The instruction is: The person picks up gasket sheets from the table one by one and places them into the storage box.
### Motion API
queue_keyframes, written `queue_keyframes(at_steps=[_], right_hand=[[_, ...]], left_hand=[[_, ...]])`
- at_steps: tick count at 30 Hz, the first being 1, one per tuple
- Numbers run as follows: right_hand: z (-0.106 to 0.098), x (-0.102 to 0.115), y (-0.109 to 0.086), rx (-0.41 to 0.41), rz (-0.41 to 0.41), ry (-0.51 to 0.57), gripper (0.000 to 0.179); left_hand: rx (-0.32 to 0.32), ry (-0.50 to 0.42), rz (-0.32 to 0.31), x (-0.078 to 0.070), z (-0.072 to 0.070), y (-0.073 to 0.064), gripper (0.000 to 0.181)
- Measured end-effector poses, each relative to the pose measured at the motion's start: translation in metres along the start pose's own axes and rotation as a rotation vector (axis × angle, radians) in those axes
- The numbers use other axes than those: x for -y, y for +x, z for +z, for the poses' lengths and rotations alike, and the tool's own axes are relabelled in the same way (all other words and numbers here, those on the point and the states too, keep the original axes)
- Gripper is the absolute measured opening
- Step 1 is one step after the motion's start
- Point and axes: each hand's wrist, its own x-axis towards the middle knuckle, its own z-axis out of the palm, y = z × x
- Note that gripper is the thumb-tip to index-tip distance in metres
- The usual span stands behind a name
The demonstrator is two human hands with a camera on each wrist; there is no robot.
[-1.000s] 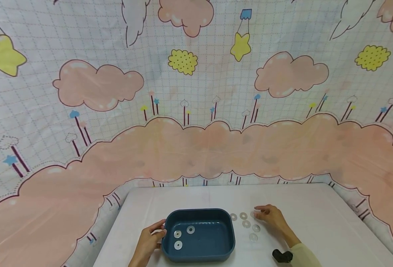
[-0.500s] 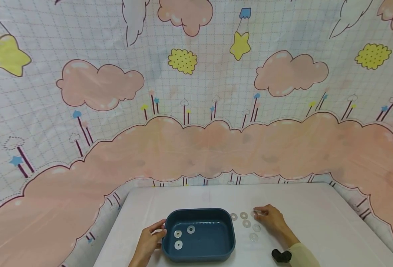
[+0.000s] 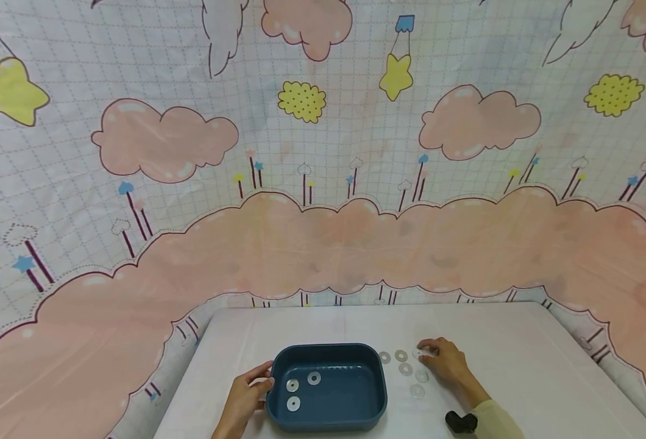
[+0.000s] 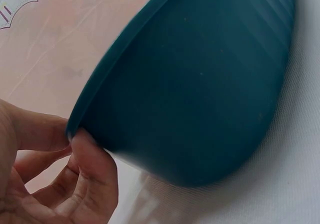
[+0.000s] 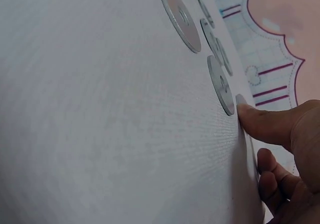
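My left hand [image 3: 242,396] pinches the rim of a dark blue plastic bin [image 3: 328,421] at its left end, thumb outside in the left wrist view. Three flat metal washers [image 3: 293,403] lie in the left part of the bin. Right of it, my right hand [image 3: 448,360] has curled fingers low over the table, thumb and forefinger at the edge of a washer [image 3: 415,353]. Seen from the right wrist, the thumb [image 5: 260,121] presses that washer's rim, and the forefinger is hidden. Several other washers [image 3: 405,369] lie flat between this hand and the bin.
Both hands work over a white-covered table [image 3: 553,378]. A black object [image 3: 460,422] is at the right wrist, by the sleeve. Behind the table hangs a printed cloth [image 3: 356,244] with clouds and stars.
The right thumb and forefinger have shifted slightly at the same washer, and more of it shows. The left hand and the bin stay in place.
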Motion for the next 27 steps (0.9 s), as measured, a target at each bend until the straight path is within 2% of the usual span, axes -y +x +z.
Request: queue_keyframes(at_steps=[12, 19, 27], right_hand=[[-0.0033, 0.0009, -0.0016, -0.031, 0.021, 0.150, 0.019], [-0.0029, -0.0036, -0.0031, -0.063, 0.048, 0.180, 0.018], [-0.0083, -0.0016, -0.0067, -0.136, 0.018, 0.204, 0.016]], left_hand=[[0.002, -0.004, 0.008, -0.0003, -0.0004, 0.0003, 0.047], [0.014, -0.015, 0.006, 0.0023, -0.0006, 0.0019, 0.047], [0.016, -0.023, 0.010, 0.0001, -0.0014, -0.0015, 0.047]])
